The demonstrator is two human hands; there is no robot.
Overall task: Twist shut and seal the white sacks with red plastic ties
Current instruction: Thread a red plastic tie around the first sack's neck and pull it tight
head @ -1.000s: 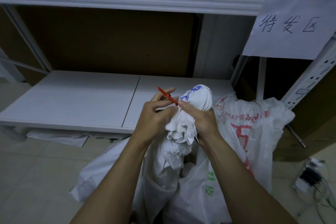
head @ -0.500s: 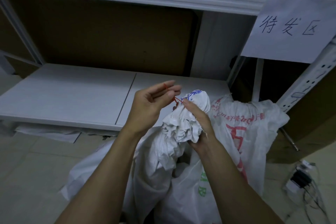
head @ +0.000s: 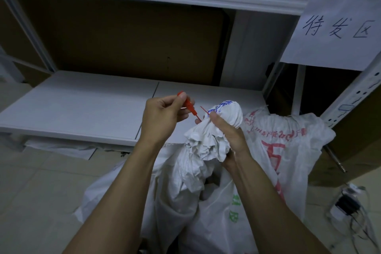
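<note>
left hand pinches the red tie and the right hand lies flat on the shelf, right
Not quite. The head view shows the left hand pinching the red tie, but the right hand grips the twisted neck of the white sack, not lying on the shelf.
</note>
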